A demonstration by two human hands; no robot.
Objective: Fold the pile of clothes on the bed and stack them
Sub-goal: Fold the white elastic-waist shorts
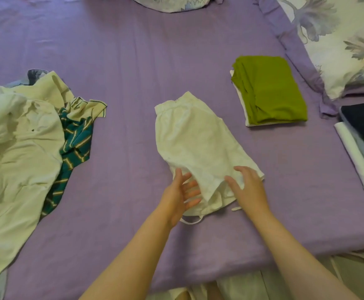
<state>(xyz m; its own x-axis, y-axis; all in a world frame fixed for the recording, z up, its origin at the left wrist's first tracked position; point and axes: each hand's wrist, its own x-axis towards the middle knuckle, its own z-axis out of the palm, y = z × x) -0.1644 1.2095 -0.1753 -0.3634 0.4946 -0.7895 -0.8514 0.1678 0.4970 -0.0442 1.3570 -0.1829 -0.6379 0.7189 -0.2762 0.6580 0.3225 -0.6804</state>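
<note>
Both hands, left hand (182, 194) and right hand (247, 187), loose on the white shorts (198, 144), probably mid-fold; next, fold them over.

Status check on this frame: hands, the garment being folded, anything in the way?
Left hand open at white shorts' near edge; right hand open, resting on them. Shorts half folded on purple sheet. Green folded stack beyond; nothing blocking.

floral pillow (337, 46) at right | another, perhaps a pillow (170, 3), top edge
</note>
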